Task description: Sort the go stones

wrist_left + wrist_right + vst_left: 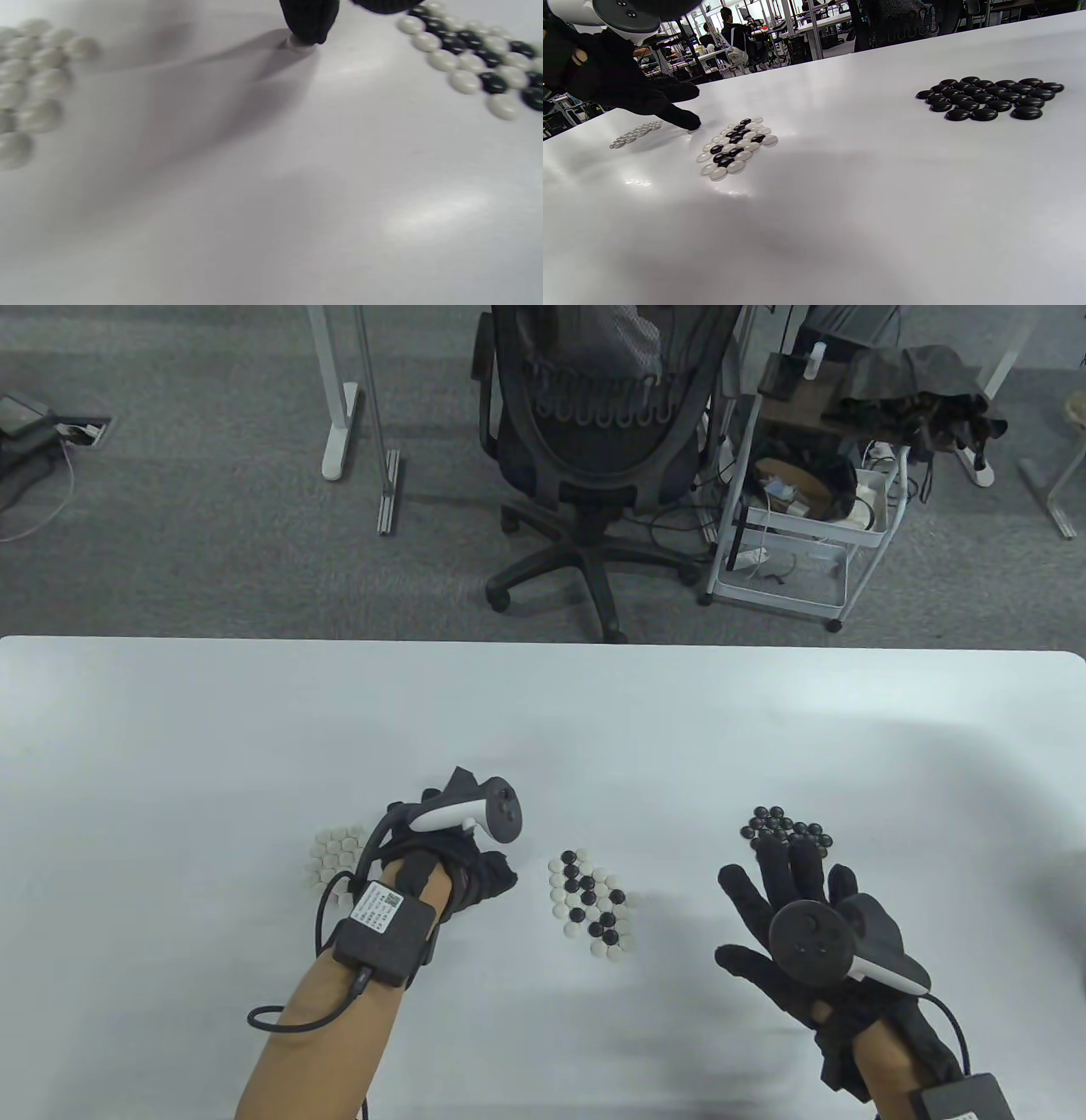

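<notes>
Left wrist view shows a fingertip (309, 21) of the left hand (450, 865) pressing one white stone (299, 44) on the table (271, 190) between the white pile (34, 76) and the mixed pile (475, 63), so it could slip free or knock neighbours, while the right hand (797, 916) hovers open, fingers spread, near the black pile (785, 827).

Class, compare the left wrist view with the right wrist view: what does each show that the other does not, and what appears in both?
Only the left wrist view shows, close up, a gloved fingertip pressing a single white stone on the table.

Only the right wrist view shows the black stone group, the left hand with its tracker, and the room beyond.

Both show the mixed pile and the white stone group.
</notes>
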